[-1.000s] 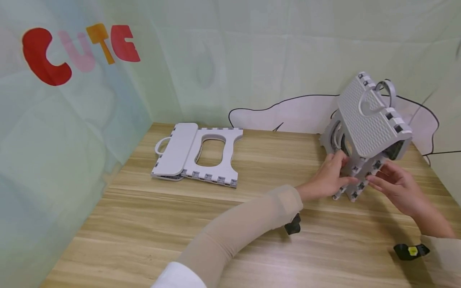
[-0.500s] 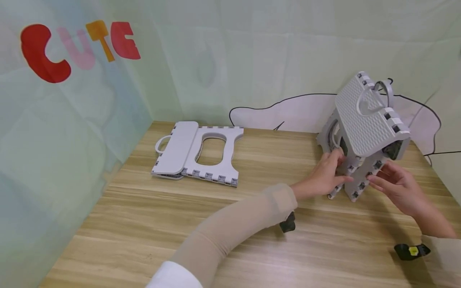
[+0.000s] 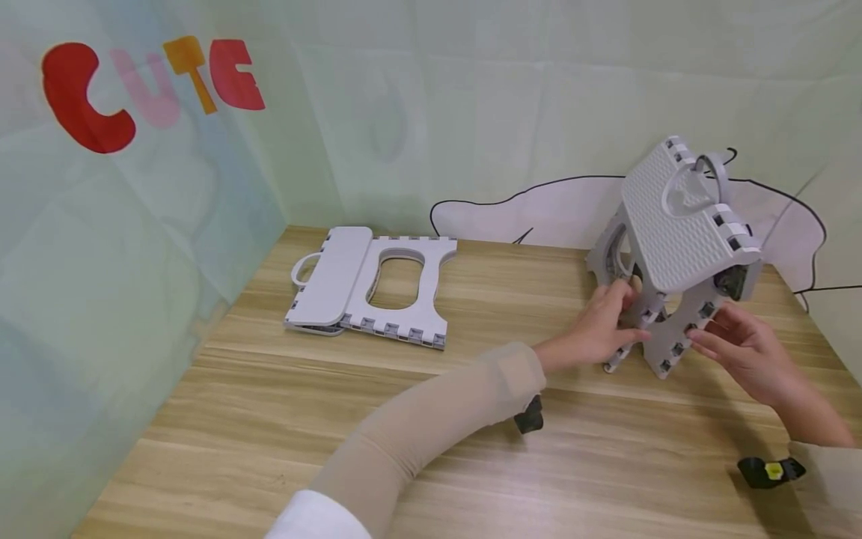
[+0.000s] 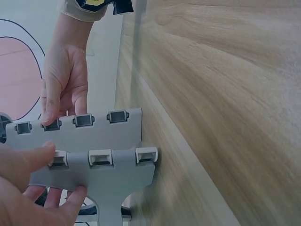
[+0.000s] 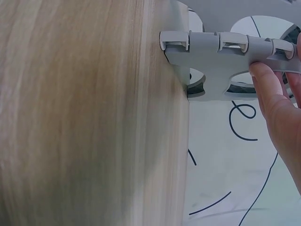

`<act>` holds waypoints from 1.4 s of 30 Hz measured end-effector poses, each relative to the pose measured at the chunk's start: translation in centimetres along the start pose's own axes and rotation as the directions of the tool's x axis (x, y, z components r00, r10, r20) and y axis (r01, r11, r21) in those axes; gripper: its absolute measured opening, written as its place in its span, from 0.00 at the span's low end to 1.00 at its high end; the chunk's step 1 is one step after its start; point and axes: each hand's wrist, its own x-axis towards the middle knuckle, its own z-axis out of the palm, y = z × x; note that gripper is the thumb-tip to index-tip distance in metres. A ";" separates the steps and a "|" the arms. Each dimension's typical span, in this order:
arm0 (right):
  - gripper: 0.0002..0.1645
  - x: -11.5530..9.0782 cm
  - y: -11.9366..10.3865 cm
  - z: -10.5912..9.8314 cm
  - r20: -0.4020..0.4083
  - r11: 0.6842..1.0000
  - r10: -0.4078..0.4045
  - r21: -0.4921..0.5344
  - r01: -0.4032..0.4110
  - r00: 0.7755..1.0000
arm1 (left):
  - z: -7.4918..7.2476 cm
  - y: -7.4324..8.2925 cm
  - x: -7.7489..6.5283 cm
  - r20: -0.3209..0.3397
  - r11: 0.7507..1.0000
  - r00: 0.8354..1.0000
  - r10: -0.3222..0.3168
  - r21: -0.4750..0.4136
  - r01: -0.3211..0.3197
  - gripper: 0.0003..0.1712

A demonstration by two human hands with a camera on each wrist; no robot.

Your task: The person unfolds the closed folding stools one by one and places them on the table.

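Observation:
A grey folding step stool (image 3: pixel 676 224) stands partly unfolded at the right of the table, its textured top sloping and a carry handle (image 3: pixel 717 178) sticking up from it. My left hand (image 3: pixel 595 329) grips the edge of its left leg panel (image 4: pixel 117 174), thumb on the hinged edge and fingers behind. Opposite it, my right hand (image 3: pixel 750 352) pinches the edge of the right leg panel (image 4: pixel 89 127) between thumb and fingers. A gap separates the two panels at the bottom. In the right wrist view, the fingers (image 5: pixel 270 87) lie against the panel's edge.
Another folding stool (image 3: pixel 330 281), white-grey and folded flat, lies at the back left of the wood-grain table (image 3: pixel 269 434). A pale printed curtain (image 3: pixel 471 112) rises behind the table and along its left side.
My left hand has drawn the left leg panel to the left, widening the gap between the legs. The stool's top has shifted slightly left; my right hand has stayed nearly still.

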 end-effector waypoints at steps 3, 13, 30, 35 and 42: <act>0.36 0.0 0.1 0.0 0.010 1.000 -0.001 0.010 0.001 1.000 | -0.1 -0.2 -0.1 0.003 1.000 1.000 0.003 -0.026 -0.003 0.25; 0.36 0.1 0.0 -0.1 0.018 0.999 0.007 0.033 -0.008 1.000 | -0.5 -0.5 -0.2 0.004 0.999 1.000 0.023 -0.031 -0.022 0.26; 0.35 0.1 0.1 -0.1 -0.004 0.999 0.039 0.000 -0.039 0.999 | -1.3 -1.1 -0.7 0.019 0.999 1.000 0.002 -0.050 -0.001 0.25; 0.35 0.1 0.1 0.0 -0.011 0.999 0.047 0.004 -0.047 0.999 | -1.6 -1.1 -0.9 0.027 0.998 1.000 -0.001 -0.057 0.002 0.25; 0.36 0.1 0.1 0.0 0.019 0.999 0.035 0.038 -0.035 0.999 | -2.0 -1.3 -1.1 0.035 0.999 0.999 -0.005 -0.050 0.007 0.25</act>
